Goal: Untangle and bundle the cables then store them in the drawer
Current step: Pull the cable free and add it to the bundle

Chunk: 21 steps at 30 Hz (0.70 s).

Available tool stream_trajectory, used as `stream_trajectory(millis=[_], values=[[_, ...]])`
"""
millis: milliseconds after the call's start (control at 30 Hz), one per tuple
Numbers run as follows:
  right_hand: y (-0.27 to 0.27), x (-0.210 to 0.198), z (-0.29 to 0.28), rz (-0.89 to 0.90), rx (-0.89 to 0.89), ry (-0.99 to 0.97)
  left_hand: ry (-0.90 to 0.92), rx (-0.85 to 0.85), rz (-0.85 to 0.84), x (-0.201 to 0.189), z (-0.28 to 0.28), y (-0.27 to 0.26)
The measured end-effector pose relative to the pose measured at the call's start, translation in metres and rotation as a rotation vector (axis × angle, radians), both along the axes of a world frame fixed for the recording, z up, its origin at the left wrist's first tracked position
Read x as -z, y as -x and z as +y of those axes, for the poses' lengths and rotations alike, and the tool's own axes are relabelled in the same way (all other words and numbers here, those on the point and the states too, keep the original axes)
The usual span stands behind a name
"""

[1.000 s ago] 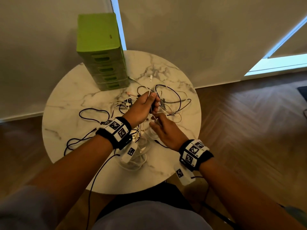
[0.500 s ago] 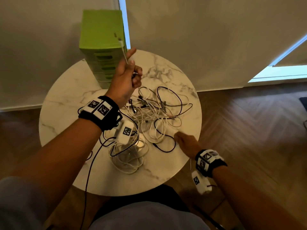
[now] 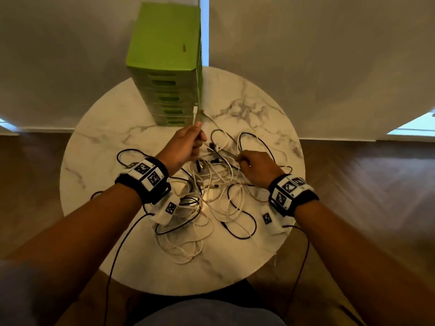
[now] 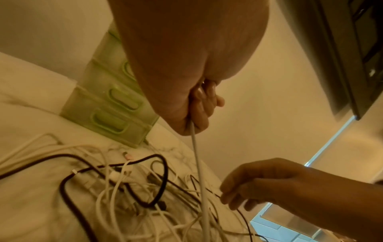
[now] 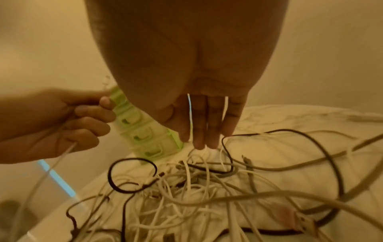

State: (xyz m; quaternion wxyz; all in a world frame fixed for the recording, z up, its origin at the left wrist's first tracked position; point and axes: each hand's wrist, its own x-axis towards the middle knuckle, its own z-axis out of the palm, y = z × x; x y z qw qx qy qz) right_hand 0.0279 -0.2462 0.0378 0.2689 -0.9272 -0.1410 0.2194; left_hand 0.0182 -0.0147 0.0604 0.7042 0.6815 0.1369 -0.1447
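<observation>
A tangle of white and black cables (image 3: pixel 211 189) lies in the middle of the round marble table (image 3: pixel 106 142). My left hand (image 3: pixel 188 144) hovers over its far side and grips a white cable (image 3: pixel 195 116) in a fist, the plug end sticking up. In the left wrist view that cable (image 4: pixel 196 155) runs taut down into the pile. My right hand (image 3: pixel 254 165) reaches into the right side of the tangle. Its fingers (image 5: pixel 203 122) point straight down, with thin white strands lying along them. The green drawer unit (image 3: pixel 164 55) stands behind, all drawers closed.
The drawer unit sits at the table's far edge against a pale wall. Black loops (image 3: pixel 249 231) spread toward the near right rim. Thin black leads hang from both wrist bands over the near edge. Wooden floor surrounds the table.
My left hand has come down from in front of the drawer unit to just above the tangle, still holding the white cable. My right hand has moved from the near edge forward into the pile.
</observation>
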Motion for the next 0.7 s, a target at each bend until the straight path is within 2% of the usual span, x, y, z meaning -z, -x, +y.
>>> stream_trajectory(millis=[133, 200, 300, 367, 533, 633, 700], values=[[-0.011, 0.024, 0.023, 0.099, -0.223, 0.425, -0.039, 0.008, 0.006, 0.019, 0.004, 0.006], [-0.006, 0.031, 0.026, 0.039, -0.305, 0.483, -0.062, 0.023, 0.008, 0.025, 0.005, 0.009], [0.002, 0.031, 0.023, -0.127, -0.374, 0.395, -0.099, 0.042, 0.021, 0.031, 0.006, 0.011], [0.003, 0.027, 0.016, -0.211, -0.358, 0.284, -0.15, 0.063, 0.035, 0.034, 0.005, 0.01], [-0.012, 0.019, -0.01, -0.191, -0.075, 0.117, -0.174, 0.093, 0.034, 0.04, 0.003, 0.01], [-0.023, 0.013, 0.0, -0.287, -0.051, -0.027, -0.153, 0.07, 0.037, 0.041, 0.004, 0.009], [-0.028, 0.006, 0.025, -0.184, -0.099, -0.106, -0.142, 0.052, 0.044, 0.044, 0.007, 0.009]])
